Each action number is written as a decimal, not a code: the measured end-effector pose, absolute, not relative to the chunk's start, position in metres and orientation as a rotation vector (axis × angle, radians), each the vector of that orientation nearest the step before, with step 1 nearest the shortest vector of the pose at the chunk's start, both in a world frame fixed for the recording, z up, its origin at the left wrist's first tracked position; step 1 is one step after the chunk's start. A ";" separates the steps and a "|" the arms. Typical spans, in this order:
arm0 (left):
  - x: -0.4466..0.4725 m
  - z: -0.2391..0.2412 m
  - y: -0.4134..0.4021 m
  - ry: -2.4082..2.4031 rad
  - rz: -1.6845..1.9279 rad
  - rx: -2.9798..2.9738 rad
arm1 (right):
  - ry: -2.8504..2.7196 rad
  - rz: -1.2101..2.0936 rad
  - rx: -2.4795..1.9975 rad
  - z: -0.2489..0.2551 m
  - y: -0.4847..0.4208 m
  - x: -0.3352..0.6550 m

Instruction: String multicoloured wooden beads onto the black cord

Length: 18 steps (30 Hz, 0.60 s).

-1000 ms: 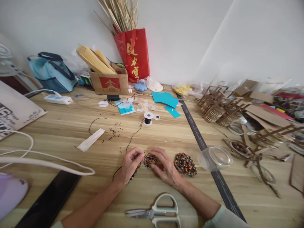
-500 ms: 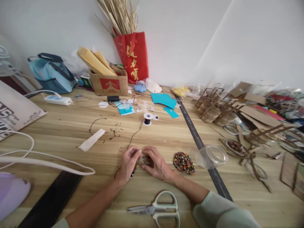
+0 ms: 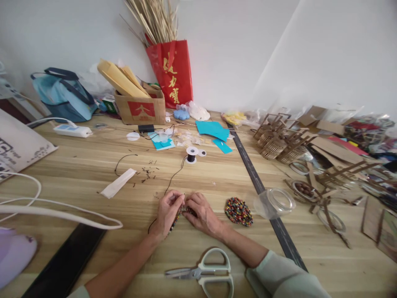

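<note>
My left hand (image 3: pixel 167 213) is closed in a pinch on a thin black cord (image 3: pixel 173 176), its tip poking up by the fingertips. A strand of small coloured beads (image 3: pixel 175 221) on the cord hangs beside the palm. Close by, my right hand (image 3: pixel 203 215) has its fingers curled down over a small heap of loose beads (image 3: pixel 191 211), mostly hidden; what lies between those fingertips cannot be made out. From the left hand the cord runs back to a white-ended spool (image 3: pixel 191 156). A larger round heap of multicoloured beads (image 3: pixel 238 211) lies right of my right hand.
Scissors (image 3: pixel 214 272) with pale handles lie in front of my forearms. Right of the beads is a clear plastic jar (image 3: pixel 274 203) on its side. A white paper strip (image 3: pixel 118 183) and black cord scraps (image 3: pixel 149 174) lie left; woven baskets (image 3: pixel 273 142) stand right.
My right hand has drawn its fingers in and down over the small bead heap, covering more of it. The left hand keeps its pinch on the cord. The view has shifted slightly.
</note>
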State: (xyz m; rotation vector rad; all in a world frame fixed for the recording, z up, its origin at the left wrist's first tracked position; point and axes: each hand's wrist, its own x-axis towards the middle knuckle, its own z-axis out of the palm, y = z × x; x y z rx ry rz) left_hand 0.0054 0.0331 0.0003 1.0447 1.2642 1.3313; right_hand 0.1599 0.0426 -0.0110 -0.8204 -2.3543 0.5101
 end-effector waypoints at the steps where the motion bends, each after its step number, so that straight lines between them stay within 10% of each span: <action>1: 0.005 0.000 0.033 1.263 1.331 1.035 | -2.368 0.491 -0.821 -0.011 0.042 0.160; 18: 0.006 0.002 0.033 1.310 1.286 1.038 | -2.369 0.438 -0.850 -0.013 0.046 0.159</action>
